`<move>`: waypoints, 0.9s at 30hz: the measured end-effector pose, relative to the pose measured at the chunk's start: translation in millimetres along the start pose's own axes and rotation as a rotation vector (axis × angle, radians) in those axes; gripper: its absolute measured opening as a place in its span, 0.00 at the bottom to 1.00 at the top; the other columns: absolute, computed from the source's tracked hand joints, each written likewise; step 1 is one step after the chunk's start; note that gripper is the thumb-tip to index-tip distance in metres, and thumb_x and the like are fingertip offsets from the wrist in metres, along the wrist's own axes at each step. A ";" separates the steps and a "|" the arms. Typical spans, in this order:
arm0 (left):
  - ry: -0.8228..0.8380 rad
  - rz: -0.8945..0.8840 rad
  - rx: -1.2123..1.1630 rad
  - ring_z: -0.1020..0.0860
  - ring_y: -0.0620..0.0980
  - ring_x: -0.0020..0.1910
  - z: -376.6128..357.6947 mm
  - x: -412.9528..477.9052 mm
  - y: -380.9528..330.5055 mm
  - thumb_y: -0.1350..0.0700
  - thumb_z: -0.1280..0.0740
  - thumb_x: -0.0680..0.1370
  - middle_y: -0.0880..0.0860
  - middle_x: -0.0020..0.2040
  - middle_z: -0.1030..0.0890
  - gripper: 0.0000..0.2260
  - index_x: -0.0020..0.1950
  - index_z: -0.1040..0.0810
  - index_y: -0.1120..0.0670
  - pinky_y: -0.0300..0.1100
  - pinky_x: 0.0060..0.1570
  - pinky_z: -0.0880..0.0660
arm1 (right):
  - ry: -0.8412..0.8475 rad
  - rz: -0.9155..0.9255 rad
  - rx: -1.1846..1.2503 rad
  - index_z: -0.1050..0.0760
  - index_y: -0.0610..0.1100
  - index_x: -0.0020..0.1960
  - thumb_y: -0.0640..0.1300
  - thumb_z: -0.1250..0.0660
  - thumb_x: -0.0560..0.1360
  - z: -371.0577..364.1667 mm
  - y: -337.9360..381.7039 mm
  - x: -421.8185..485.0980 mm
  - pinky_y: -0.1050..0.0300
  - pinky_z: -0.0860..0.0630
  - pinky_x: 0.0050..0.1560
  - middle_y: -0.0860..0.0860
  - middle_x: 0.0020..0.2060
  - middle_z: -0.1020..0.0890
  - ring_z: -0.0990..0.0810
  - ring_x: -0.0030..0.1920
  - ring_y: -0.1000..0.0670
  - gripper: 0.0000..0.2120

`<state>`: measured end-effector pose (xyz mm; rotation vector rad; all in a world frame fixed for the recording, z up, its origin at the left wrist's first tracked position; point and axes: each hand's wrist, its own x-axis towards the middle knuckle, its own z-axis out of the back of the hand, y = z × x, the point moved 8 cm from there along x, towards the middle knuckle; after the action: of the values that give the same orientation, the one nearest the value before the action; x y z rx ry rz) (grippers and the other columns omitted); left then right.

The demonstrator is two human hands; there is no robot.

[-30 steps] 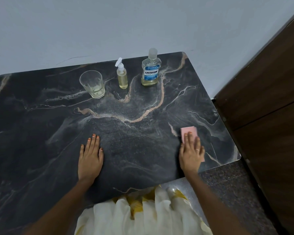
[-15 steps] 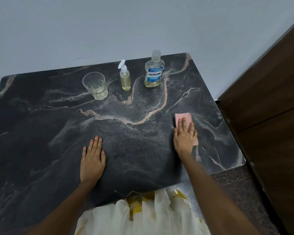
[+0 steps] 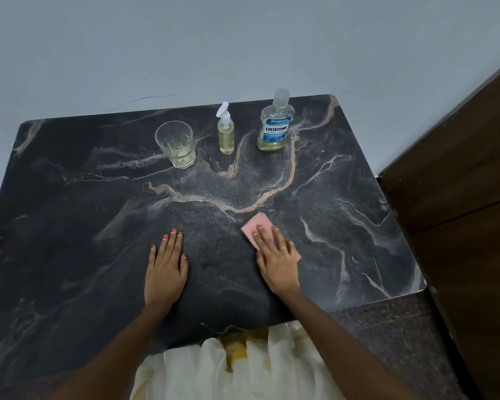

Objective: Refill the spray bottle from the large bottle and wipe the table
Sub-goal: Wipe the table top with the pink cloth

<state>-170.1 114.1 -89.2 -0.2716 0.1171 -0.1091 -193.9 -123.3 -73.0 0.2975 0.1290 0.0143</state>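
A folded pink cloth [image 3: 257, 223] lies on the dark marble table [image 3: 70, 226], right of centre. My right hand [image 3: 276, 259] presses flat on it with straight fingers, covering most of it. Flat on the bare tabletop to the left rests my left hand [image 3: 165, 264], holding nothing. At the back of the table stand a small spray bottle [image 3: 225, 134] with yellowish liquid and a white nozzle, and a large Listerine bottle [image 3: 276, 125] with a little pale liquid at its bottom, its cap on.
A clear glass tumbler [image 3: 176, 144] stands left of the spray bottle. A brown wooden door [image 3: 459, 183] rises just past the table's right edge. A pale wall runs behind the table. White and yellow clothing [image 3: 228, 368] shows at the near edge.
My right hand has slid the pink cloth from the table's right side leftward toward the centre. My left hand has stayed flat in place.
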 end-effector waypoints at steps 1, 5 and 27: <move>-0.004 0.001 -0.001 0.48 0.47 0.74 0.7 0.1 -0.1 0.47 0.59 0.76 0.52 0.75 0.43 0.27 0.74 0.47 0.54 0.49 0.73 0.52 | -0.006 -0.072 0.001 0.43 0.50 0.72 0.46 0.44 0.78 2.9 -15.4 -0.5 0.42 0.42 0.69 0.52 0.73 0.40 0.42 0.73 0.42 0.23; -0.002 -0.001 -0.004 0.48 0.47 0.74 0.6 0.7 -0.4 0.47 0.59 0.76 0.52 0.75 0.43 0.27 0.74 0.47 0.54 0.49 0.73 0.52 | 0.001 -0.288 -0.062 0.52 0.51 0.74 0.48 0.51 0.80 14.4 -59.9 17.5 0.44 0.54 0.72 0.53 0.75 0.50 0.53 0.75 0.45 0.23; -0.013 0.012 -0.107 0.45 0.49 0.74 0.6 2.5 3.7 0.51 0.54 0.78 0.53 0.75 0.41 0.23 0.73 0.43 0.55 0.48 0.73 0.53 | 0.228 0.279 -0.136 0.49 0.49 0.74 0.52 0.51 0.80 -39.2 94.9 7.8 0.42 0.47 0.70 0.51 0.75 0.49 0.51 0.74 0.41 0.24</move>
<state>-167.2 117.5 -89.9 -0.3787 0.1120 -0.0897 -190.7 -20.9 -83.3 0.1756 0.3110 0.3333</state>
